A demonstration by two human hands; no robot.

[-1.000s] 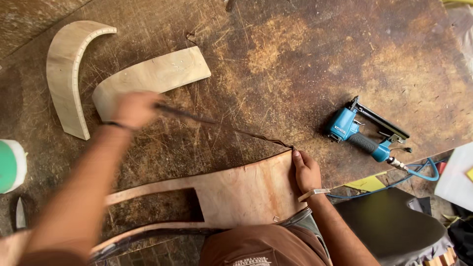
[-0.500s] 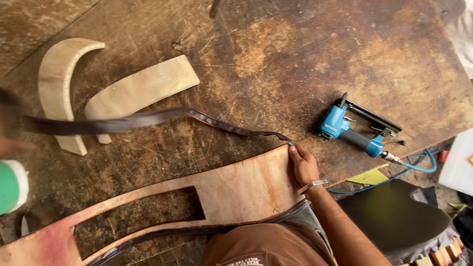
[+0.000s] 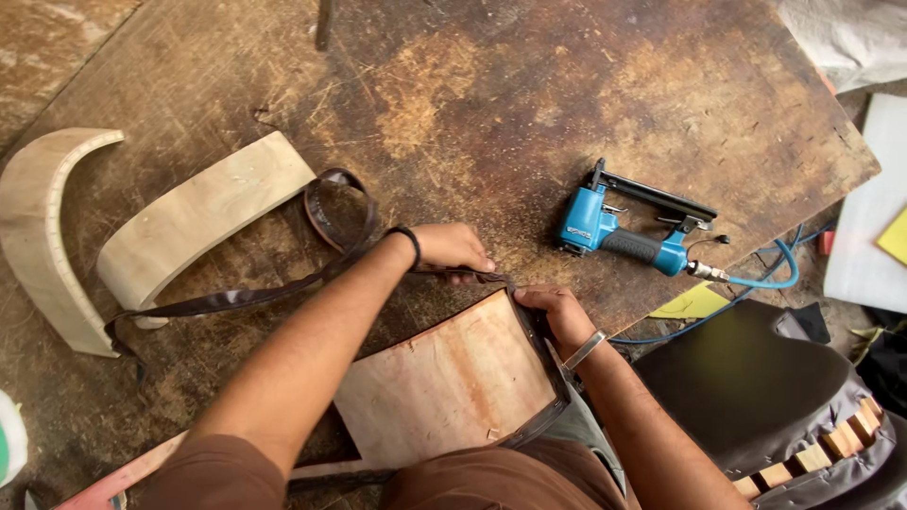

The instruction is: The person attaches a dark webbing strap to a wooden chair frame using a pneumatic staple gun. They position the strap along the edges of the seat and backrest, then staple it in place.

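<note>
While the scarred workbench (image 3: 586, 85) carries everything, your work is the plywood panel (image 3: 449, 387) tilted against your lap. A dark strip (image 3: 236, 299) already follows its right edge down to the lower corner; the long remainder trails loose leftward past two curved wood pieces (image 3: 189, 222). Your left hand (image 3: 453, 247) pinches the strip closed at the top corner; your right hand (image 3: 557, 316) presses it there, grip probably closed, though hard to see. Nearby, the blue pneumatic stapler (image 3: 624, 234) lies untouched.
</note>
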